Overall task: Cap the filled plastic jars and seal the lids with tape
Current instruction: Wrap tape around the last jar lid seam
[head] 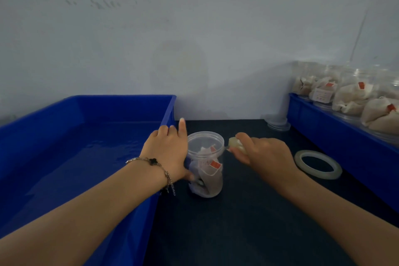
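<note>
A clear plastic jar with white pouches and red labels inside stands upright on the dark table, a clear lid on top. My left hand grips its left side, thumb low at the front, fingers stretched behind it. My right hand is closed on a small pale-handled tool; its thin tip touches the right edge of the lid. A roll of clear tape lies flat on the table to the right of that hand.
A large blue bin fills the left side, close against the jar. A second blue bin at the right holds several filled jars. Clear lids are stacked by the wall. Dark table surface lies in front.
</note>
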`<state>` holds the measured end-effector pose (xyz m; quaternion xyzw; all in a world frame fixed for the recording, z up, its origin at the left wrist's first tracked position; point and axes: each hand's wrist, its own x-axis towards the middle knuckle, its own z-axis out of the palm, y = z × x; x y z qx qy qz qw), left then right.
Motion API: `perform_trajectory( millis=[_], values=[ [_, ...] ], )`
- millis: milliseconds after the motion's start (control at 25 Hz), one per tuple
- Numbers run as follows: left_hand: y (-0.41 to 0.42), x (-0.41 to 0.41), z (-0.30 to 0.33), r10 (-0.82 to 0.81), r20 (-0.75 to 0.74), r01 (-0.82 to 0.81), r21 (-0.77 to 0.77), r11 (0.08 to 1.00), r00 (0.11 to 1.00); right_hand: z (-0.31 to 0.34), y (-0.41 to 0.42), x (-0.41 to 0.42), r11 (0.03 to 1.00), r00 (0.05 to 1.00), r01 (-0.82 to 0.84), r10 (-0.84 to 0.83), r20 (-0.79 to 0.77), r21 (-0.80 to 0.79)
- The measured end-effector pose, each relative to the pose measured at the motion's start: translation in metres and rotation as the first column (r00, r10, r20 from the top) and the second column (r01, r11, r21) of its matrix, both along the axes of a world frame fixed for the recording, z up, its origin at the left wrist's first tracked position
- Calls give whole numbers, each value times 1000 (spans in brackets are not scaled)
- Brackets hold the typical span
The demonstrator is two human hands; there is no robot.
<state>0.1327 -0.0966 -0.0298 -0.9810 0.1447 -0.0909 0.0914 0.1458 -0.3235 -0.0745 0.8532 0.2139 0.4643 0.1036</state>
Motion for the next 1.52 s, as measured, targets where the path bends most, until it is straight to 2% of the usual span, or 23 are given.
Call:
perform_trajectory(
  millis=[80,120,200,360,520,600,640,720,800,880,920,960,1040,1080,1120,1200,1240,1280,1320,1400,1480,1520],
  values=[
    [-8,-4,-2,-63,-83,39,-265,964,995,-3,-1,0,1000,999,-6,6,-46,-12],
    [-10,-5,-3,-98,-130,47,-350,936,987,-3,0,-1,1000,998,0,-1,-63,-16],
    [-15,-1,-6,-114,-160,60,-306,950,980,-2,2,-6,999,993,36,-38,-108,-24],
    [-17,14,7,-56,-64,56,3,998,996,3,6,-12,995,982,83,-90,-169,-48],
    [-27,20,11,-150,-107,143,-64,988,983,7,7,-16,976,974,177,-191,-117,-124],
    [-29,20,12,-211,-83,204,-85,975,974,12,11,-20,960,947,235,-262,-187,-153],
    [-26,19,14,-233,-99,223,-108,969,967,11,10,-23,967,932,230,-251,-261,-110],
    [-15,19,20,-279,-188,250,-165,954,942,11,2,-34,991,814,119,-63,-578,59],
    [-6,15,26,-316,-266,275,-179,945,911,13,-5,-52,970,613,22,177,-770,241],
    [-5,12,26,-334,-299,302,-146,942,894,14,-11,-66,935,387,8,323,-863,354],
    [-6,11,26,-338,-306,312,-129,941,890,15,-12,-69,909,311,28,387,-868,416],
    [-8,11,28,-336,-315,317,-112,942,888,16,-13,-72,878,278,33,451,-848,477],
    [-10,10,32,-315,-344,313,-63,948,885,23,-13,-73,807,316,80,536,-783,585],
    [-11,10,34,-301,-361,317,-15,948,883,26,-13,-73,786,371,105,538,-757,609],
    [-12,10,37,-285,-369,327,55,943,884,28,-14,-73,816,451,82,482,-751,573],
    [-14,9,40,-264,-345,349,213,912,901,29,-16,-69,955,649,-55,257,-716,293],
    [-16,8,40,-263,-332,355,255,899,906,30,-15,-67,985,742,-98,166,-649,140],
    [-17,7,39,-272,-326,364,268,892,906,30,-15,-64,993,803,-107,119,-584,56],
    [-17,6,38,-282,-327,374,267,888,902,27,-15,-60,996,831,-86,78,-551,11],
    [-16,3,36,-292,-340,378,222,899,894,21,-13,-53,998,827,-66,46,-561,-16],
    [-10,2,35,-308,-360,369,111,923,881,17,-11,-46,997,810,-68,35,-586,-34],
    [-7,2,34,-324,-363,365,49,930,873,16,-11,-41,996,836,-75,34,-548,-52]
  ],
)
